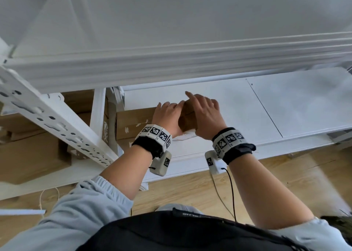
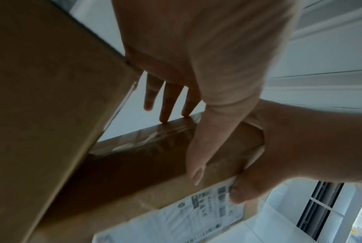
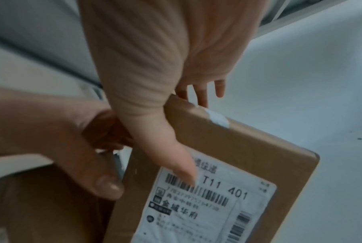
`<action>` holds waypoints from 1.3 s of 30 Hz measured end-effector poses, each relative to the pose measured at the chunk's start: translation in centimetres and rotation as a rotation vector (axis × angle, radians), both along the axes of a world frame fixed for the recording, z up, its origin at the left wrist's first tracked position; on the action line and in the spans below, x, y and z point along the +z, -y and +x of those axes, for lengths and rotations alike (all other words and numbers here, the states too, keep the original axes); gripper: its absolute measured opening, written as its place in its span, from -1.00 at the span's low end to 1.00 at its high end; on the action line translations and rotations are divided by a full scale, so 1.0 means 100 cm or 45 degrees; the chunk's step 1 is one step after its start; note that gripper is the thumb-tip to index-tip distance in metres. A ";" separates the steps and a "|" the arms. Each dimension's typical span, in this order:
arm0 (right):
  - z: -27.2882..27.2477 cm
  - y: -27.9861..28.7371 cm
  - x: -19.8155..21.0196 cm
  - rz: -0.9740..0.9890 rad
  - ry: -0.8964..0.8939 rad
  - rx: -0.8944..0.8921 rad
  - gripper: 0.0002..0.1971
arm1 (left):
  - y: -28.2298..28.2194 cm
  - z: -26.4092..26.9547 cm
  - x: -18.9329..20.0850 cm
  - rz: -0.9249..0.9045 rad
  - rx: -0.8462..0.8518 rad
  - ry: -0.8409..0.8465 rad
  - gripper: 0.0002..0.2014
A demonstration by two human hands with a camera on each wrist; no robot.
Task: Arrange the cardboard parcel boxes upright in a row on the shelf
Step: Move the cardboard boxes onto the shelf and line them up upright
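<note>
Item: small brown cardboard parcel box with a white printed shipping label (image 1: 187, 117), held on edge on the white shelf board (image 1: 238, 106), just beside a larger brown cardboard parcel box (image 1: 133, 121) standing at the shelf's left end against the white upright post (image 1: 98, 113).

Left hand (image 1: 167, 115): thumb is laid along the small box's taped narrow face, and the fingers are extended and slightly spread over its far edge, as the left wrist view shows (image 2: 165, 102).

Right hand (image 1: 205, 115): the box's opposite side is gripped, thumb pressed on the label (image 3: 182, 167), fingers reaching over the top corner, slightly spread; the index finger is raised in the head view.

Progress, as judged: one box is placed; the second is being set upright next to it and is not yet released. More brown cardboard boxes (image 1: 28, 155) lie in the adjoining bay to the left; whether they belong to the row cannot be told.

Edges and room: the upper shelf's front beam (image 1: 171, 70) overhangs closely above the hands. To the right of the held box the board is bare, past a panel seam (image 1: 264, 108), leaving room for the row to be extended. The shelf's front lip lies just below the wrists.
</note>
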State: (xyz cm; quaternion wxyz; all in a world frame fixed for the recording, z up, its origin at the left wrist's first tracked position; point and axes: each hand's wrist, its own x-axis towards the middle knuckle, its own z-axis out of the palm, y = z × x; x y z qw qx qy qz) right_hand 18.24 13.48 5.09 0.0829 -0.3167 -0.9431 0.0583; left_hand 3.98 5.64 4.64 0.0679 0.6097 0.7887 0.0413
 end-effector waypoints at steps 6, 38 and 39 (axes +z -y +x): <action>-0.030 0.005 -0.002 0.100 0.125 0.063 0.14 | 0.014 -0.012 -0.007 0.054 0.082 -0.004 0.01; 0.012 0.094 -0.013 -0.157 -0.390 -0.035 -0.16 | 0.139 0.016 0.008 0.352 0.249 0.119 -0.08; 0.012 0.105 -0.012 -0.140 -0.365 -0.026 -0.13 | 0.150 0.015 0.008 0.368 0.248 0.105 -0.09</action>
